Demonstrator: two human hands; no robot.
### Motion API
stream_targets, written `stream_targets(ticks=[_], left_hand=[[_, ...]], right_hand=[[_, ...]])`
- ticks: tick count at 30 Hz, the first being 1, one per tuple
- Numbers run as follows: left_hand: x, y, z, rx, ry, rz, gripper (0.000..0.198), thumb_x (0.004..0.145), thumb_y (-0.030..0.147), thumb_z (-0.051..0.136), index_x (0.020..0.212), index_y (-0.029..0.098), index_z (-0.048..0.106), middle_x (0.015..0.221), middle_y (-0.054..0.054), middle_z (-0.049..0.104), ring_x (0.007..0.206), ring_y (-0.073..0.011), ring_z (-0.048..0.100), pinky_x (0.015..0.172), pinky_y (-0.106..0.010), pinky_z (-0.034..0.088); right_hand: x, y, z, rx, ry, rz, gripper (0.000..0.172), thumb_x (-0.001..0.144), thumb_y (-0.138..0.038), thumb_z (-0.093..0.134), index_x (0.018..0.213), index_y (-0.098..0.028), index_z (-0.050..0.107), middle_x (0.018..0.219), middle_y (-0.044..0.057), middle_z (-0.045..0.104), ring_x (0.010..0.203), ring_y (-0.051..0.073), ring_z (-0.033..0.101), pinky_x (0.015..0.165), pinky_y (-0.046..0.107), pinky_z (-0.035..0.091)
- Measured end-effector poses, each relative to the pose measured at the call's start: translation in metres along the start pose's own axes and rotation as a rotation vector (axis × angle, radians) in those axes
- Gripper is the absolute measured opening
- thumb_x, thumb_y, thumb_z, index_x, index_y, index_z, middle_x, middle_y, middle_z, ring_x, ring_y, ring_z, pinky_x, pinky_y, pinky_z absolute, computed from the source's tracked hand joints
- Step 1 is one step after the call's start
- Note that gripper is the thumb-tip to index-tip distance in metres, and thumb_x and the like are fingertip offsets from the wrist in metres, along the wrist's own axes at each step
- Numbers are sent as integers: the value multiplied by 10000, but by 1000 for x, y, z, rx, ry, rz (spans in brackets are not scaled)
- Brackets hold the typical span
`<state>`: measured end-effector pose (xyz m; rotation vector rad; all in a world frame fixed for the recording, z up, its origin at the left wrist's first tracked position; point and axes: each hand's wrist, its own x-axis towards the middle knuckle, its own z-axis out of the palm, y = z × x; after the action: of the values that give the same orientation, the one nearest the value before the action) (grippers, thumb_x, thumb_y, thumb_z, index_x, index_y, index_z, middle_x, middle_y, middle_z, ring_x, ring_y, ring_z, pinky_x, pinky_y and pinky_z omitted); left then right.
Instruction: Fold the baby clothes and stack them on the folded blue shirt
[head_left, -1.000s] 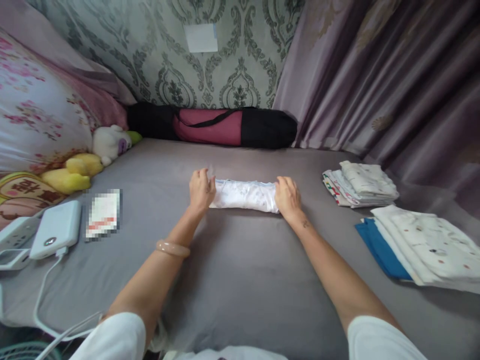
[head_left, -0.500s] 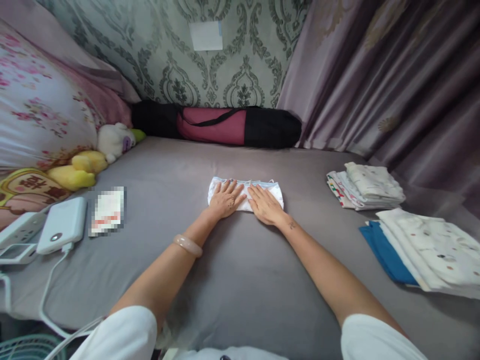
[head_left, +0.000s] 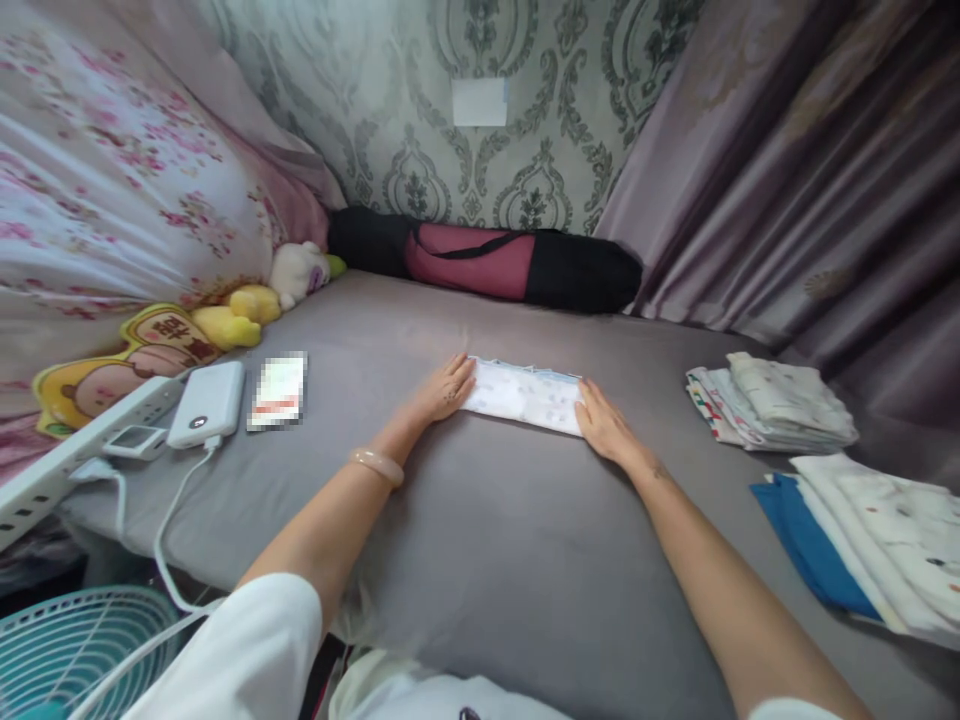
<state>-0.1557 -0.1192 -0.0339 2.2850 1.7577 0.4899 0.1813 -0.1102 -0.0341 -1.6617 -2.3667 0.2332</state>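
Note:
A folded white cloth garment (head_left: 525,397) with a faint print and a light blue upper edge lies flat on the grey bed sheet (head_left: 540,540). My left hand (head_left: 445,388) rests at its left end, fingers stretched forward and touching the edge. At the opposite end, my right hand (head_left: 606,420) lies with extended fingers along the cloth's right side. Neither hand grips the fabric. Which kind of garment it is, I cannot tell from the folded shape.
Two piles of folded clothes, one smaller (head_left: 780,405) and one with blue fabric (head_left: 817,550), lie on the right. Leftward are a white power bank (head_left: 208,405), a power strip (head_left: 97,450) and plush toys (head_left: 240,315). A long black and maroon bag (head_left: 472,262) lies by the wall.
My hands have moved apart from the cloth's middle to its two ends, leaving its top uncovered. The view has turned slightly left, bringing more of the fan into sight.

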Motion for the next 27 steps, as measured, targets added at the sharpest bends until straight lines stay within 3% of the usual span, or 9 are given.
stream_targets(ticks=[3, 6, 10, 13, 18, 23, 27], left_hand=[[-8, -15, -2, -10, 85, -103, 550, 951, 342, 307, 1431, 82, 372, 1540, -203, 321, 1437, -246, 292, 1162, -377, 246], [-17, -27, -7, -7, 211, -251, 513, 912, 234, 339, 1396, 71, 391, 1459, -229, 430, 1370, -270, 405, 1116, -408, 324], [-20, -13, -16, 11, 366, -386, 451, 872, 155, 366, 1306, 96, 475, 1234, -217, 600, 1212, -295, 545, 1015, -437, 416], [-14, 19, -17, 4, 369, -259, 399, 882, 159, 379, 1254, 120, 517, 1203, -194, 610, 1155, -283, 568, 985, -421, 437], [-2, 65, -2, -49, 271, 33, 368, 899, 160, 382, 1240, 158, 519, 1222, -152, 600, 1150, -246, 560, 995, -398, 441], [2, 77, 11, -38, 164, 110, 342, 929, 183, 350, 1216, 114, 523, 1237, -193, 582, 1165, -262, 550, 1011, -418, 431], [2, 80, 17, 2, 119, 63, 334, 954, 227, 342, 1226, 145, 516, 1312, -179, 550, 1243, -265, 496, 1061, -461, 383]], right_hand=[[-9, 13, -7, -23, 45, 92, 592, 967, -325, 261, 1474, -24, 316, 1518, 211, 348, 1399, 285, 346, 1129, 435, 317], [-19, 20, -19, -89, 95, 199, 499, 938, -232, 316, 1372, -58, 488, 1426, 213, 473, 1314, 296, 456, 1075, 417, 373], [-24, 6, -30, -151, 79, 349, 446, 956, -260, 304, 1053, -105, 711, 1116, 214, 660, 1099, 290, 606, 958, 380, 443], [-18, -16, -28, -161, 52, 354, 496, 965, -391, 334, 942, -116, 747, 1016, 216, 682, 1037, 288, 622, 924, 374, 450], [-3, -42, -19, -43, 39, 397, 496, 867, -505, 511, 1026, -84, 721, 1069, 261, 664, 1058, 335, 618, 890, 407, 472], [5, -39, -19, 205, 59, 517, 347, 774, -416, 601, 936, -129, 710, 987, 193, 708, 951, 308, 669, 782, 367, 513], [9, -40, -19, 704, 206, 636, 155, 713, -312, 645, 745, -162, 663, 718, 94, 708, 801, 256, 689, 637, 297, 531]])
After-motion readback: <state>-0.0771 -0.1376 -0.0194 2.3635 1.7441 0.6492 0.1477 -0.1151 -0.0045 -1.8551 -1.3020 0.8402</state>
